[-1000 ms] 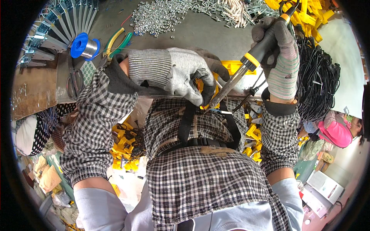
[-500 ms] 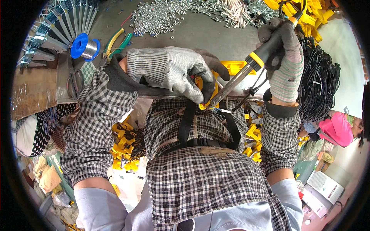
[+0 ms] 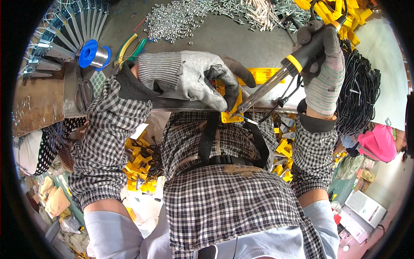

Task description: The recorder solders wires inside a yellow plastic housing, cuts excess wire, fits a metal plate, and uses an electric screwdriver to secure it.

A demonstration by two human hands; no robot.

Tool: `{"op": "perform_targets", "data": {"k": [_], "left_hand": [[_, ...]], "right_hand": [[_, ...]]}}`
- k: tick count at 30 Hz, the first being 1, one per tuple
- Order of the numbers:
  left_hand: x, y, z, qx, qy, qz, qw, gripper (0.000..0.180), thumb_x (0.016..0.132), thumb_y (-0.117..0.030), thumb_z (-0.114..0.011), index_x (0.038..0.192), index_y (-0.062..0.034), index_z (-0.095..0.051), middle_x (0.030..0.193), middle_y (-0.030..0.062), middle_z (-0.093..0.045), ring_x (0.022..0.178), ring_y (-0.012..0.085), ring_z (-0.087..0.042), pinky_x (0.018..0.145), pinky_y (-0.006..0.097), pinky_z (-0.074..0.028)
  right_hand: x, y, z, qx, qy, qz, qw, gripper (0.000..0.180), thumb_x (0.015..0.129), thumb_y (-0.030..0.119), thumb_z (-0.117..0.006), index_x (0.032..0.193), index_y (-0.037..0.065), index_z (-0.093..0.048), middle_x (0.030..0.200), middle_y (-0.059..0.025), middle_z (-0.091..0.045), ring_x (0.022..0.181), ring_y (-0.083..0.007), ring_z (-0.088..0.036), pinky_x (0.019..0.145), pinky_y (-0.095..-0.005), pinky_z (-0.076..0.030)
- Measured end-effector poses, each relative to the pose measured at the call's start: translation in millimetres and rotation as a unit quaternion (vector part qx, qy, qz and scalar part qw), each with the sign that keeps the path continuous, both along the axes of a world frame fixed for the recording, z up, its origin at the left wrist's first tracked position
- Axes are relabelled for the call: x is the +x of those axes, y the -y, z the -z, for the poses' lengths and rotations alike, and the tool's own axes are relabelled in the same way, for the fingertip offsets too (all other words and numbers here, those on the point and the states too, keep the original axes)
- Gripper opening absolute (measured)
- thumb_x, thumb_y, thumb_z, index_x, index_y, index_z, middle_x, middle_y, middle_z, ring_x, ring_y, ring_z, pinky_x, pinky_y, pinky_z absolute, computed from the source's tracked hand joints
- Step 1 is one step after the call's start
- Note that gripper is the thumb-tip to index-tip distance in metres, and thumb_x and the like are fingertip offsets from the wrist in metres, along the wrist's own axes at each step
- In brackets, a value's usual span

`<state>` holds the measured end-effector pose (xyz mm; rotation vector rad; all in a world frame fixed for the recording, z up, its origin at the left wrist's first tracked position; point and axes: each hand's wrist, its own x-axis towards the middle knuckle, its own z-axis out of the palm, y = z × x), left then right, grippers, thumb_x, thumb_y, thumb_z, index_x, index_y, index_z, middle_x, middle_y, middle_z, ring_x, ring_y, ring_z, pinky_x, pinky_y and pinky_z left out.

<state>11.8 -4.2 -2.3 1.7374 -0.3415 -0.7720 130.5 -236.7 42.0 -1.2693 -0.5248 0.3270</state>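
Observation:
My right hand (image 3: 321, 60), in a striped grey glove with dark fingers, is closed round the black handle of a soldering iron (image 3: 264, 91). The iron slants down to the left, its tip at a small yellow plastic housing (image 3: 233, 115) by the table's front edge. My left hand (image 3: 211, 82), in a grey glove with worn dark fingertips, grips this housing from above. A thin wire with a pale end (image 3: 250, 121) sticks out at the housing's right. Whether the tip touches metal inside is too small to tell. Behind the hands lies another yellow plastic part (image 3: 267, 75).
A solder spool (image 3: 95, 55), green-and-yellow pliers (image 3: 128, 48) and scissors (image 3: 83, 94) lie at the left. Nuts (image 3: 174, 19) and screws (image 3: 254, 13) are heaped at the back. Black cables (image 3: 358, 88) hang at the right, below yellow parts (image 3: 345, 13). A person in pink (image 3: 378, 143) is at far right.
My right hand and the soldering iron have shifted slightly to the right. The yellow housing under my left fingers has turned a little, showing more of its face. My left hand keeps its grip.

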Motion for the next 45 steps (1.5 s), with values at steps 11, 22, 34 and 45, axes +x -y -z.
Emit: {"op": "perform_targets", "data": {"k": [11, 22, 34, 45], "left_hand": [[-3.2, 3.6, 3.7, 0.008, -0.013, -0.017, 1.000, 0.021, 0.083, -0.009, -0.073, 0.102, -0.0002, -0.070, 0.095, 0.0054, -0.070, 0.085, 0.0087, -0.063, 0.077, 0.025, -0.052], [2.3, -1.2, -14.9, 0.002, 0.069, 0.007, 0.998, 0.026, 0.084, -0.014, -0.076, 0.105, -0.0001, -0.069, 0.097, 0.0067, -0.070, 0.087, 0.0120, -0.065, 0.080, 0.027, -0.054], [-22.2, 9.8, 3.1, -0.004, 0.373, -0.222, 0.901, 0.016, 0.083, -0.009, -0.070, 0.098, -0.0091, -0.064, 0.127, 0.0114, -0.057, 0.120, 0.0270, -0.053, 0.102, 0.041, -0.040], [-151.1, -50.3, 37.2, 0.358, 0.330, -0.653, 0.580, 0.027, 0.082, -0.012, -0.070, 0.107, -0.0030, -0.063, 0.114, 0.0144, -0.061, 0.099, 0.0292, -0.063, 0.087, 0.037, -0.051]], "right_hand": [[-1.2, 1.4, 4.2, 0.014, 0.002, -0.034, 0.999, 0.038, 0.095, 0.037, -0.062, 0.109, 0.002, -0.061, 0.091, -0.0079, -0.061, 0.076, -0.0108, -0.056, 0.066, -0.0208, -0.047], [2.5, -1.1, -10.9, -0.010, 0.003, 0.069, 0.998, 0.033, 0.094, 0.039, -0.059, 0.102, 0.008, -0.066, 0.086, -0.0033, -0.067, 0.057, -0.0029, -0.050, 0.052, -0.0163, -0.039], [110.6, -56.3, -25.5, -0.017, 0.303, 0.228, 0.925, 0.014, 0.095, 0.005, -0.056, 0.108, -0.001, -0.059, 0.097, -0.0111, -0.069, 0.086, -0.0167, -0.068, 0.075, -0.0275, -0.053], [238.5, -92.8, 30.8, -0.280, 0.229, 0.102, 0.927, 0.028, 0.086, 0.008, -0.064, 0.112, -0.001, -0.065, 0.102, -0.0045, -0.068, 0.080, -0.0085, -0.059, 0.075, -0.0240, -0.048]]}}
